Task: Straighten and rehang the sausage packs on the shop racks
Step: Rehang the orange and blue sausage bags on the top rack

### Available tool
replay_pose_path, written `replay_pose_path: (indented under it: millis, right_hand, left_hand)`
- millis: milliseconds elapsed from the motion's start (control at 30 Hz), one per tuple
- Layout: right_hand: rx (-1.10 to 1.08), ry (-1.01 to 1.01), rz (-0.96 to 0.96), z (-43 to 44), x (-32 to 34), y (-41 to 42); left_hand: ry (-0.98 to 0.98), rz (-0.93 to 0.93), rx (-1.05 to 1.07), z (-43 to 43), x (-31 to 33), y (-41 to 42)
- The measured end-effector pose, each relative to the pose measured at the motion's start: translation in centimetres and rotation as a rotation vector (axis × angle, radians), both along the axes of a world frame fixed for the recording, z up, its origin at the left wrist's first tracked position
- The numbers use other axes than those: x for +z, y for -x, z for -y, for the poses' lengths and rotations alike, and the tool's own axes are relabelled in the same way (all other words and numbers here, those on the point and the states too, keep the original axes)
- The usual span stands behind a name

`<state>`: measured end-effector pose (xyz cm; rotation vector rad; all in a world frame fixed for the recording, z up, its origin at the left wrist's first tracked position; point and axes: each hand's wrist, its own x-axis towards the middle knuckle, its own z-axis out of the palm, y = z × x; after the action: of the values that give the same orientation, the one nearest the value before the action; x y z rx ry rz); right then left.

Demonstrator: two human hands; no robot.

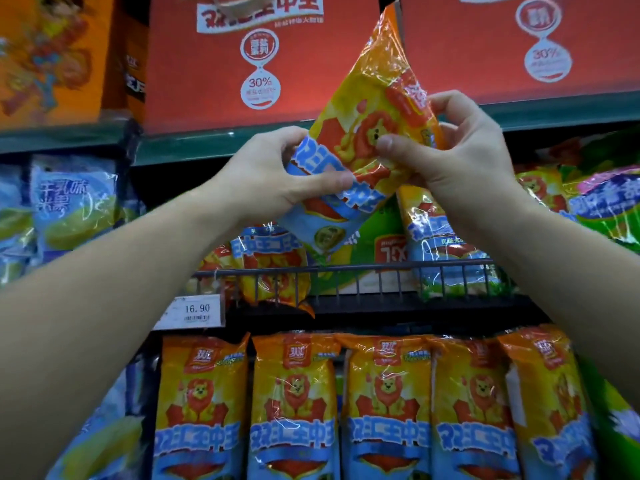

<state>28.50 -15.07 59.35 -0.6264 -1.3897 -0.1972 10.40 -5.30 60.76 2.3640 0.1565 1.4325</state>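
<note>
Gripping the tilted sausage pack (360,147) in front of the upper shelf, left hand (277,178) clutched its blue end, right hand (460,147) pinched the orange middle, and slick film risked slipping onto the wire rack (346,271) below

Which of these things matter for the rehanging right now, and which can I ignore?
Job: lion sausage pack, tilted, held by left hand and right hand; wire rack; slumped pack in it; lower row of packs.
Ignore: red cartons on the top shelf; price tag; blue packs at left.
</note>
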Motion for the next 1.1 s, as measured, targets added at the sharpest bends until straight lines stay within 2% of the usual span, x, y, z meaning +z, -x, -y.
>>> replay_pose_path:
  millis: [133,300,467,733,933,1100]
  right_hand:
    - [-0.067,-0.024,0.096,0.5,0.7,-0.3]
    - [-0.164,0.036,0.174,0.8,0.8,-0.7]
    - [-0.226,0.048,0.12,0.1,0.7,-1.7]
    - [-0.197,0.084,-0.035,-2.2,0.6,-2.5]
    - [-0.203,0.102,-0.095,-3.8,0.4,-2.5]
    - [-0.208,0.102,-0.035,-4.1,0.1,-2.7]
  left_hand:
    - [0.031,-0.109,-0.076,-1.0,0.5,0.4]
    - [0.042,-0.157,-0.116,-2.0,0.1,-0.9]
    - [0.111,-0.1,-0.178,-3.3,-0.9,-2.5]
    - [0.255,0.012,-0.251,-5.0,-2.1,-4.6]
    - [0.368,0.004,-0.278,-5.3,-2.9,-5.8]
    - [0.405,-0.064,-0.237,-5.4,-2.8,-6.0]
